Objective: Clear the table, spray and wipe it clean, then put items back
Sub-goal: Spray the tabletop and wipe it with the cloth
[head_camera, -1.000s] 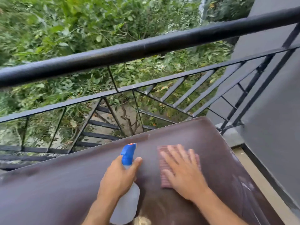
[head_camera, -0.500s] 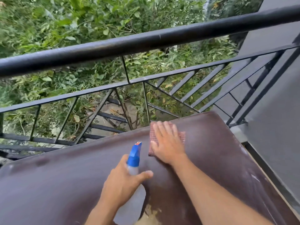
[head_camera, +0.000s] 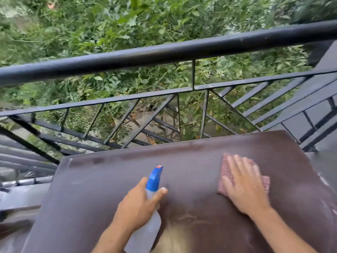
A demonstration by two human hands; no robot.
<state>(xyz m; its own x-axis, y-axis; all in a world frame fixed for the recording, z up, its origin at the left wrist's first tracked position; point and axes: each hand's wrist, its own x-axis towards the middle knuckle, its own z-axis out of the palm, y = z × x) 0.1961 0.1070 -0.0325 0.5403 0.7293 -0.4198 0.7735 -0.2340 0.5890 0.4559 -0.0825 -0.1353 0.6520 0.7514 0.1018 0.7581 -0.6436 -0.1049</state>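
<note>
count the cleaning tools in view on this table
2. A spray bottle near the table's front middle, gripped by the left hand; a checked cloth to the right, pressed flat under the right hand. None seem hidden.

dark brown table set just beside a black balcony railing, faint dusty smears across its top, a pale worn patch at the near edge, a red checked cloth lying flat on its right part

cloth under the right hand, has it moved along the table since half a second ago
Yes. The cloth slid back from the table's far edge and toward its right edge, right hand pressing it.
</note>
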